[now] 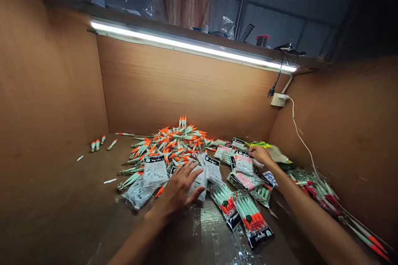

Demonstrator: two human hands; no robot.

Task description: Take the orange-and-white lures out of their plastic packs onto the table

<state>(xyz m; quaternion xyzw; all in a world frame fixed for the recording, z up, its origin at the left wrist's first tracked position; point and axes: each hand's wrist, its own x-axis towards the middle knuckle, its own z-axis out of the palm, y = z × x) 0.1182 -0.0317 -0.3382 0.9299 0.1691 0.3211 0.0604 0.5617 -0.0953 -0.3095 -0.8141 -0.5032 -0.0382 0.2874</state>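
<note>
While one packet (200,179) lies beneath the spread left hand (180,184), another (244,165) sits beside the right hand (261,155), grip unclear.

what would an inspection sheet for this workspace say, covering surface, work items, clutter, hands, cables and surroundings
surface: dark worktop, brown panels around it
work items: heap of orange-tipped lures; lure packets in front and to the right
clutter: white scrap left of the packets
left hand: fingers spread over packets, contact unclear
right hand: fingertips at the right-hand packets, grip unclear
cables: white cord runs down from the outlet; black plug hangs unplugged beside it
surroundings: lit light strip above; curtain behind
</note>
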